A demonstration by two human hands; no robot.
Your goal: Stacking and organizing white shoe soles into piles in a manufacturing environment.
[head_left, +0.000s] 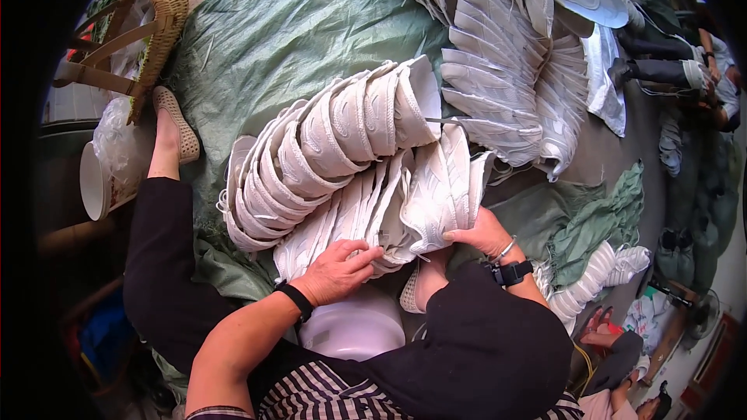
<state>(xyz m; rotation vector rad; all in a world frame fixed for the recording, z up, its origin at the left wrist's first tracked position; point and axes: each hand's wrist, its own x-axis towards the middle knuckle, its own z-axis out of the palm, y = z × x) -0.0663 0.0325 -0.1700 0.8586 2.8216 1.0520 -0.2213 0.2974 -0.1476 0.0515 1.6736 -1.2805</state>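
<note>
White shoe uppers lie nested in a long curved stack (334, 132) in front of me. Closer in is a second row of uppers (342, 214), standing on edge. My right hand (484, 235) is closed on the near end of a white shoe upper (440, 194) at the right end of that row, with the thumb pressed on its surface. My left hand (338, 271) reaches to the near edge of the same row. Its fingers are bent together, and the fingertips seem to pinch the edge of an upper. What lies under them is partly hidden.
A green woven sheet (257, 39) covers the ground. More stacked uppers (498, 70) lie at the far right, with another bundle (599, 272) near right. A lilac bucket (354, 330) stands between my legs. A wicker chair (163, 31) is far left. Other people sit at right.
</note>
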